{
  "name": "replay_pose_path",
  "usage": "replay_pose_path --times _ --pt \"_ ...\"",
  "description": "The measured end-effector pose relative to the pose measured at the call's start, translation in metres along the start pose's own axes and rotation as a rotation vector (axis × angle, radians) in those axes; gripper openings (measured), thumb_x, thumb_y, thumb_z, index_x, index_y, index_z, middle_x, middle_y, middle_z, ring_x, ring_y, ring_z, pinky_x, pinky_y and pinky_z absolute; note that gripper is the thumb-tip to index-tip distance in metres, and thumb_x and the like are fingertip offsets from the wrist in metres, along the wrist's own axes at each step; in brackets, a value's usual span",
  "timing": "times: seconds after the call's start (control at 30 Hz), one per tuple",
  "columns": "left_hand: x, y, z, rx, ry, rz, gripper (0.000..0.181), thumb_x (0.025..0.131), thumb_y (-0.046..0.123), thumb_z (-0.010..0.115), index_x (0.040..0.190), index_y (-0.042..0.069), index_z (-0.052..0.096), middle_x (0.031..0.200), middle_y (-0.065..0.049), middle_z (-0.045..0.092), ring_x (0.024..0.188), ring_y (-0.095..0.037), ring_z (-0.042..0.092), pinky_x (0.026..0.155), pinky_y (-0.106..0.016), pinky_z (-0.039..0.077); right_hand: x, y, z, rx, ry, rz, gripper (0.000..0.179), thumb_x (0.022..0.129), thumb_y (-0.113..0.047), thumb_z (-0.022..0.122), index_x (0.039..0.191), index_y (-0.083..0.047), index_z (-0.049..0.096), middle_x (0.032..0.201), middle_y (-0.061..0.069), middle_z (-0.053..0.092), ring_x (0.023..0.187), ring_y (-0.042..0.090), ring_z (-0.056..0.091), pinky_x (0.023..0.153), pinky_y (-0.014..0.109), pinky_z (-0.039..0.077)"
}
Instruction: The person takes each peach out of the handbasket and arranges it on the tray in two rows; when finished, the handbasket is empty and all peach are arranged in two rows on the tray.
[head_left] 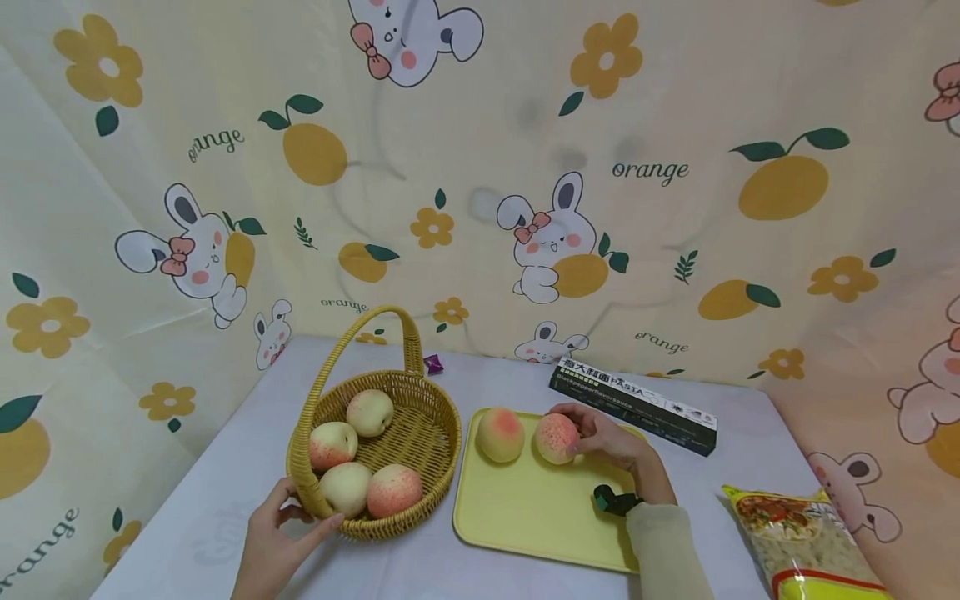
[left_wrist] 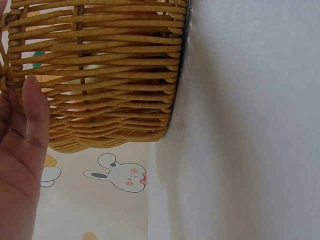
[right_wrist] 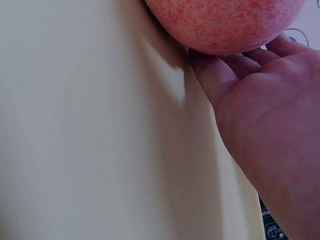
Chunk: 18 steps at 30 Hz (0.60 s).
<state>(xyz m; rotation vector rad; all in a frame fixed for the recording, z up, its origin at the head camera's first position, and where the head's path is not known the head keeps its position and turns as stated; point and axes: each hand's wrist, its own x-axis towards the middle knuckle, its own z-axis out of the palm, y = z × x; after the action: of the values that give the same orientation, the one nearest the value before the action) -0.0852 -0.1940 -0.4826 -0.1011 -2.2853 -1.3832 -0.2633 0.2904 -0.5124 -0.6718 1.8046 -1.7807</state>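
My right hand (head_left: 606, 437) holds a speckled pink peach (head_left: 557, 439) between thumb and fingers, over the yellow tray (head_left: 540, 525). In the right wrist view, the thumb lies under the peach (right_wrist: 225, 25), close to the tray's surface (right_wrist: 90, 125). Just left of it on the tray sits a second peach (head_left: 501, 435), yellowish with a pink top. At the near left, my left hand (head_left: 281, 537) grips the rim of a wicker basket (head_left: 420, 508) beside the foot of its handle. Several pale and pink peaches (head_left: 370, 413) lie inside the basket.
A dark pasta box (head_left: 633, 406) lies behind the tray on the right. At the near right is a yellow food bag (head_left: 806, 542). Behind the basket lies a small purple packet (head_left: 433, 364). The basket's tall handle (head_left: 322, 383) arches up. A patterned cloth (head_left: 480, 250) hangs behind the table.
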Motion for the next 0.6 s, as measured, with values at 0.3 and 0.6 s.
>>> replay_pose_path --times 0.3,0.6 --pt "0.0 -0.007 0.0 -0.008 0.004 0.004 0.052 0.064 -0.01 0.089 0.106 0.002 0.061 0.093 0.006 0.057 0.074 -0.007 0.057 0.062 -0.02 0.052 -0.002 0.001 -0.001 0.029 -0.012 -0.014 0.069 0.087 0.001 0.07 0.143 0.012 0.031 0.13 0.007 0.056 0.113 0.017 0.057 0.097 0.028 0.049" --pt "0.0 0.014 -0.002 -0.014 0.002 0.01 0.049 0.064 -0.013 0.087 0.105 -0.003 0.06 0.092 0.005 0.057 0.074 -0.007 0.057 0.061 -0.022 0.052 0.004 -0.009 -0.009 0.049 -0.053 -0.077 0.065 0.088 0.009 0.061 0.143 0.017 0.027 0.142 0.018 0.048 0.126 0.022 0.052 0.105 0.03 0.044"
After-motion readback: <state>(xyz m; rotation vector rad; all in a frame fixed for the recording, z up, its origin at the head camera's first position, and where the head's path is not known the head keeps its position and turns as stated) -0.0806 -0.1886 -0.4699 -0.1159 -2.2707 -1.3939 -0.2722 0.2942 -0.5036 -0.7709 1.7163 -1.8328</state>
